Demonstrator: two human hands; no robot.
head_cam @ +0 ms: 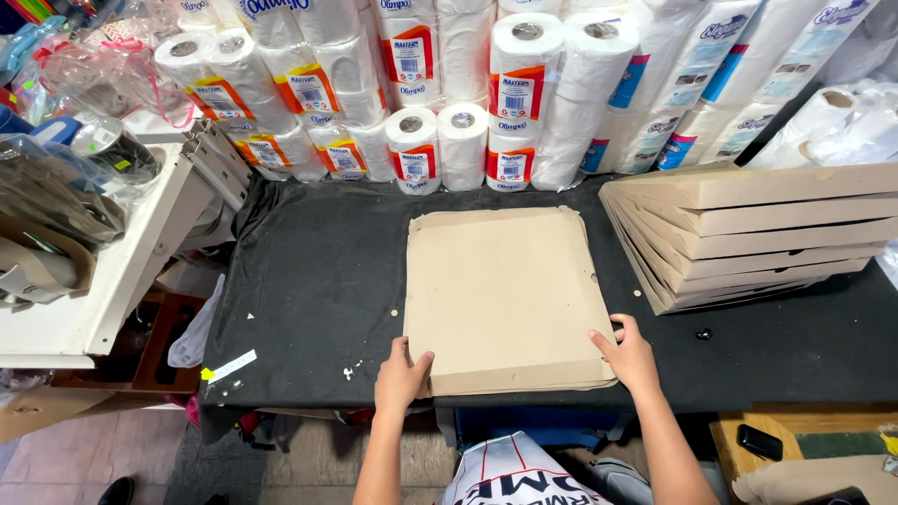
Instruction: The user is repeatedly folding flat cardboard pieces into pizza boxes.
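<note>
Flat stack of brown cardboard sheets (500, 299), roughly square, lies at frame centre on the black cloth-covered tabletop (318, 281). Sheet count cannot be told; only layered edges show along the near side. Near edge of the stack reaches the tabletop's front edge. Small notches visible on its right side, corners slightly rounded.

Left hand (400, 379): grip closed on the stack's lower-left corner, thumb on top, fingers hidden beneath. Right hand (629, 355): grip holding the lower-right corner, fingers curled at the edge, undersides hidden. Both forearms cut off at the frame bottom.

Open black surface to the left of the stack, with pale specks; a narrower strip to the right. Right of centre, a leaning pile of folded brown cardboard boxes (748, 234), just beside the stack, not touching. Along the top, wrapped white paper rolls (449, 112), partly cropped. White shelf unit (112, 271) at left, contents indistinct.
</note>
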